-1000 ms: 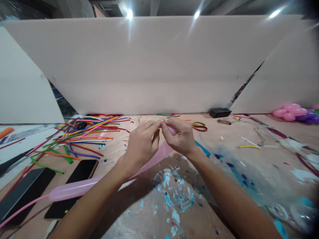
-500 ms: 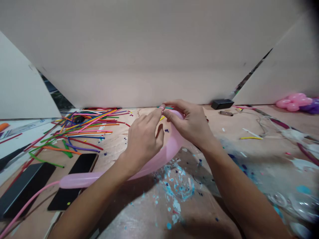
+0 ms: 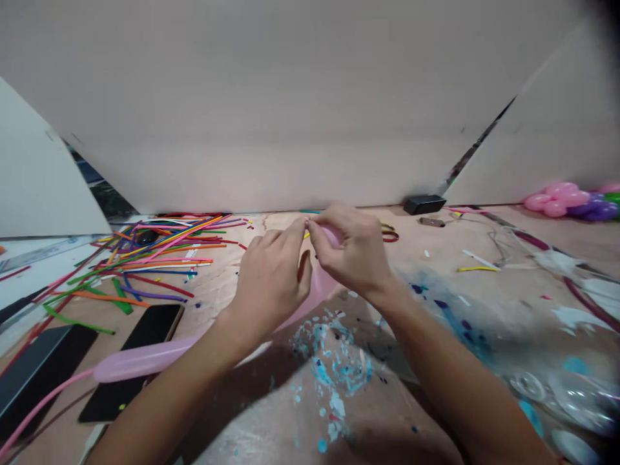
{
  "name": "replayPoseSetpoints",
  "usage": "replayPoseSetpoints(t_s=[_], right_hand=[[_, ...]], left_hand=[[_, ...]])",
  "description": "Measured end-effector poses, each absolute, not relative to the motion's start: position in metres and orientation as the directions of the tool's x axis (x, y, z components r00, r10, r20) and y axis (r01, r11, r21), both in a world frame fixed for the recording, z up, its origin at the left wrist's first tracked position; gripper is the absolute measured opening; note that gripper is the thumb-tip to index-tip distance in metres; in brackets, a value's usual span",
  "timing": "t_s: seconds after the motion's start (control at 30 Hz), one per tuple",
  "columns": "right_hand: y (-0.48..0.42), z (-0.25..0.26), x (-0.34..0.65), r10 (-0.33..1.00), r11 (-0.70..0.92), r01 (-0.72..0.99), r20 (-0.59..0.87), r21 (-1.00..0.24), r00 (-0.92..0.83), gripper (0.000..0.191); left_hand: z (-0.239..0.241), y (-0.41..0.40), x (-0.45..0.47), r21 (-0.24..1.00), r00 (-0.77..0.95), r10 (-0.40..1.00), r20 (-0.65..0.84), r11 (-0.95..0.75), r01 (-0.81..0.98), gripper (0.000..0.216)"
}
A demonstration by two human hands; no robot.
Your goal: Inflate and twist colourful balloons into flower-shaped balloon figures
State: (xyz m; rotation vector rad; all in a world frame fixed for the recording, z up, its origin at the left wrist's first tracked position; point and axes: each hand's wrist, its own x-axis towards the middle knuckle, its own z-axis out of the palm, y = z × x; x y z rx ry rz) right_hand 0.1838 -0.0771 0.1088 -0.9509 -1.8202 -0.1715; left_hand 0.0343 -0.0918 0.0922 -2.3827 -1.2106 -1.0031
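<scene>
A long pink modelling balloon runs from the lower left, under my left forearm, and curves up to my two hands. Its left end is uninflated and trails off as a thin pink tail. My left hand is closed, its fingertips pinching the balloon's other end. Against those fingertips, my right hand pinches the same end between thumb and forefinger. The tip itself is mostly covered by the fingers. Beneath the balloon's left part lies a black phone.
Many-coloured uninflated balloons lie scattered at the left, near a dark box. A small black box stands by the white back panel. Inflated pink and purple balloons sit far right. Blue flecks cover the table's middle.
My right hand's fingers have drawn in from a wider curl to a tight pinch beside my left fingertips. The balloon's left end now sits slightly lower and further left in view.
</scene>
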Motion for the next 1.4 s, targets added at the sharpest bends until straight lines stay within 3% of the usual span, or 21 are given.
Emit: replayPoseSetpoints(t_s=[0.13, 0.23, 0.5, 0.7, 0.83, 0.97, 1.2, 1.4], right_hand=[[-0.068, 0.1, 0.18, 0.69, 0.643, 0.537, 0.717, -0.547, -0.097, 0.017], [-0.058, 0.089, 0.177, 0.787, 0.584, 0.442, 0.609, -0.681, -0.102, 0.017], [-0.05, 0.061, 0.19, 0.907, 0.421, 0.262, 0.402, -0.868, -0.125, 0.017], [-0.06, 0.068, 0.194, 0.942, 0.294, -0.027, 0.294, -0.955, -0.16, 0.017], [-0.071, 0.082, 0.188, 0.954, 0.165, -0.206, 0.209, -0.965, -0.214, 0.016], [-0.075, 0.083, 0.184, 0.962, 0.146, -0.212, 0.189, -0.966, -0.197, 0.017], [-0.071, 0.08, 0.192, 0.936, 0.107, -0.186, 0.162, -0.977, -0.312, 0.016], [-0.074, 0.09, 0.204, 0.863, 0.08, -0.036, 0.088, -0.996, -0.498, 0.01]], left_hand=[[0.096, -0.079, 0.024, -0.053, 0.476, 0.521, 0.709, -0.633, 0.773, 0.019], [0.097, -0.072, 0.021, -0.128, 0.53, 0.509, 0.679, -0.628, 0.767, 0.024], [0.096, -0.067, 0.016, -0.221, 0.742, 0.44, 0.507, -0.765, 0.605, 0.014], [0.082, -0.058, 0.02, -0.323, 0.64, 0.178, 0.747, -0.744, 0.584, 0.019], [0.074, -0.058, 0.023, -0.295, 0.488, 0.045, 0.872, -0.747, 0.596, 0.018], [0.073, -0.06, 0.024, -0.284, 0.455, 0.044, 0.889, -0.728, 0.624, 0.021], [0.078, -0.063, 0.029, -0.144, 0.44, 0.232, 0.867, -0.73, 0.668, 0.013], [0.086, -0.07, 0.025, -0.226, 0.505, 0.137, 0.852, -0.774, 0.592, 0.013]])
